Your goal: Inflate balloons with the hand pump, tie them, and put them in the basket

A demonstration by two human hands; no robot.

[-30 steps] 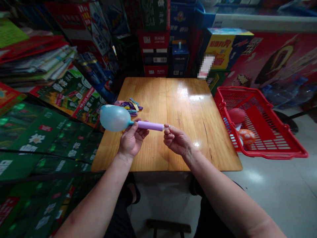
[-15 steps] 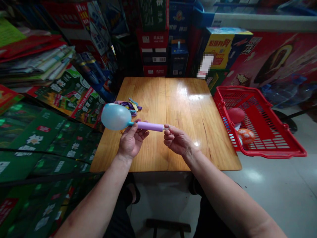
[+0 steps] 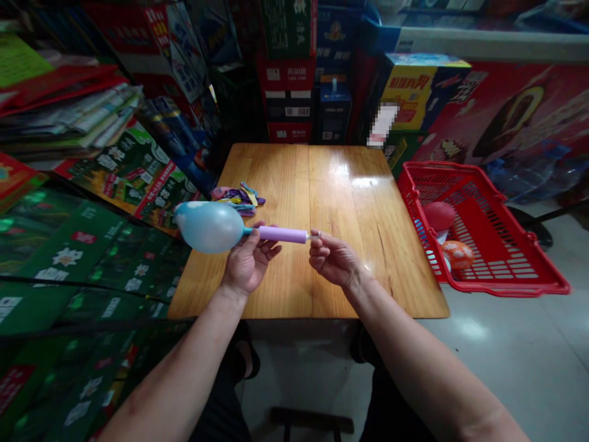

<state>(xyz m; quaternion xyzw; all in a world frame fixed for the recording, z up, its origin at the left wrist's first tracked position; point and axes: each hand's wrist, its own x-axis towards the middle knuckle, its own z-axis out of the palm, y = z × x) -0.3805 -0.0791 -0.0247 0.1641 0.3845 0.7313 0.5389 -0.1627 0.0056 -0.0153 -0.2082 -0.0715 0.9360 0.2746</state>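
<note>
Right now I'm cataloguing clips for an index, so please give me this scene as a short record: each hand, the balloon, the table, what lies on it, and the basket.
Left hand: holds the purple pump near the balloon's neck
Right hand: grips the pump handle at the opposite end
Blue balloon: swollen with air, neck toward the pump
Wooden table: beneath both hands
Balloon pile: flat, mixed colours, near the table's left edge
Red basket: right of the table; contains a red balloon and an orange patterned balloon

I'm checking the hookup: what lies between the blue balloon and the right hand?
The head view shows the purple hand pump and left hand between the blue balloon and right hand.
</note>
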